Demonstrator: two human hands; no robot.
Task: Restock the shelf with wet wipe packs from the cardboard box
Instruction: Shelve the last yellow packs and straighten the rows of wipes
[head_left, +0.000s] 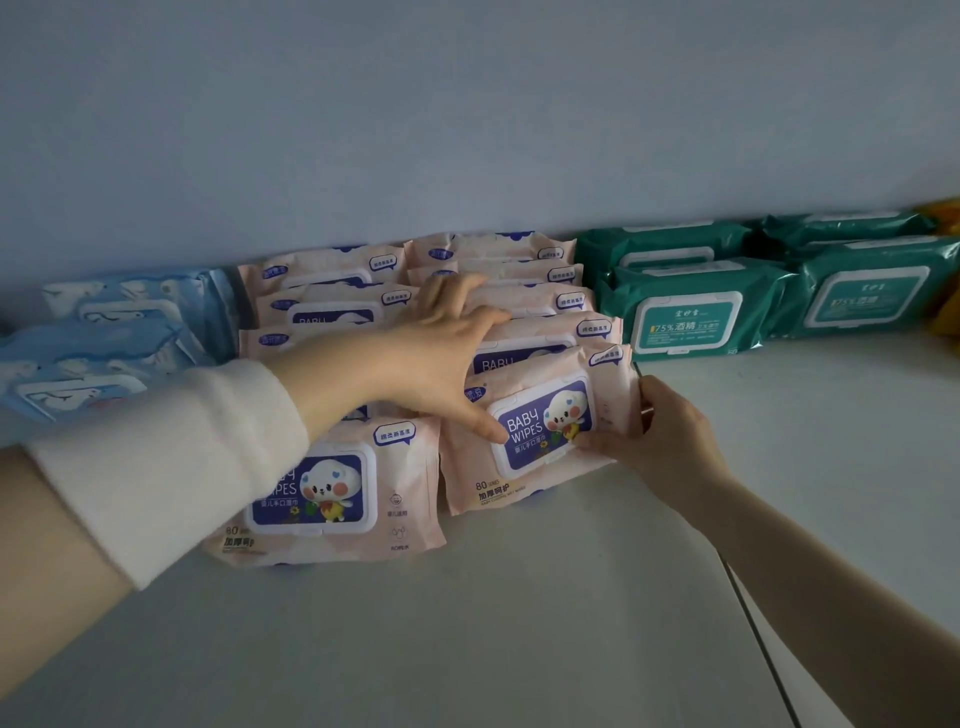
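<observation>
At the front of the right-hand pink row on the shelf (519, 623), the front pink pack (540, 431) leans tilted on its neighbours. The right hand (670, 447) pinches its right edge, thumb on the crinkly film by the lid corner, fingers (644, 405) curled behind. The left hand (431, 364) lies across with straight, spread fingers over the pink packs behind (540, 301), thumb tip on the hard white flip lid; soft, pillowy green packs (691, 312) sit to the right, blue packs (104, 343) to the left, and there's a fleecy white sleeve (171, 467).
</observation>
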